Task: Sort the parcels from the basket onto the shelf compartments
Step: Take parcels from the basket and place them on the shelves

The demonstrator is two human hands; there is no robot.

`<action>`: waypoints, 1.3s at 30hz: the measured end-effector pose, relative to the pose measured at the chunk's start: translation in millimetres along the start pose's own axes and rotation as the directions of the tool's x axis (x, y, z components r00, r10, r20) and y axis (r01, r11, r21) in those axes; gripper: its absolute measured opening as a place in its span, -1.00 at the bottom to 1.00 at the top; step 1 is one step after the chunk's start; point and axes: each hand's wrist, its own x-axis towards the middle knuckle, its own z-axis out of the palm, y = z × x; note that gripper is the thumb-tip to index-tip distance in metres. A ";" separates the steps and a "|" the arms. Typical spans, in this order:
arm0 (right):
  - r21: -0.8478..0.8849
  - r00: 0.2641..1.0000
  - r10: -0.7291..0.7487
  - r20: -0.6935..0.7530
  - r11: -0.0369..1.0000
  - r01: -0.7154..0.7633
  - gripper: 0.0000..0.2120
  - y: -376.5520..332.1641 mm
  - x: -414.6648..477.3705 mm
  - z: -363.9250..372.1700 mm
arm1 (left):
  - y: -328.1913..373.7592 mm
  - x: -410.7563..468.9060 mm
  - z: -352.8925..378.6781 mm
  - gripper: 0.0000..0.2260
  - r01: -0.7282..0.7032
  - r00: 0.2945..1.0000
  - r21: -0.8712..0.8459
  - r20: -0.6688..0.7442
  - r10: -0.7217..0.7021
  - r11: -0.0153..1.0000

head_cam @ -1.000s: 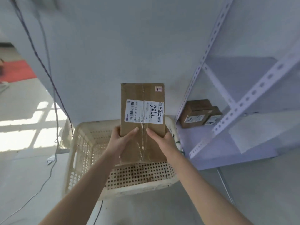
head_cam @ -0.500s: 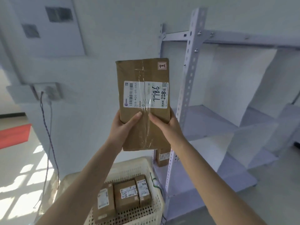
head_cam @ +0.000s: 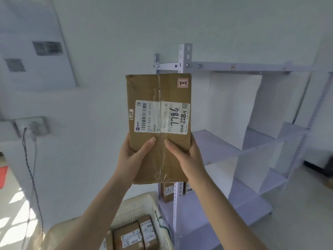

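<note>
Midway, I held one parcel (head_cam: 158, 91) upright before the shelf (head_cam: 216, 141), left hand (head_cam: 134, 156) and right hand (head_cam: 187, 157) both clasping its lower end, while boxes (head_cam: 167, 193) sat on the bottom level and more packages (head_cam: 129, 237) lay in the basket (head_cam: 137, 204).

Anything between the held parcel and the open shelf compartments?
The parcel, gripped by the left hand and right hand, overlaps the shelf's front post in view. The middle compartment past that post looks open; nothing else visible blocks it. Which compartment it belongs in can't be told.
</note>
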 end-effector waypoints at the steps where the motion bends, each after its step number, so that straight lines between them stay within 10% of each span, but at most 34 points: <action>1: -0.007 1.000 -0.011 -0.005 1.000 0.011 -0.47 -1.0 0.2 0.2 | -0.2 1.5 0.3 -0.62 -0.003 1.000 -0.010 0.004 0.003 1.000; 19: -0.061 0.988 0.030 -0.152 0.997 -0.040 -0.49 -9.2 -11.9 -64.6 | -25.9 18.8 60.2 -0.50 0.040 0.970 -0.075 0.243 -0.021 0.996; 39: -0.037 0.987 0.151 0.051 0.988 -0.150 -0.46 41.9 61.3 -258.1 | -86.9 35.7 239.9 -0.50 0.024 0.998 0.042 0.049 -0.027 0.999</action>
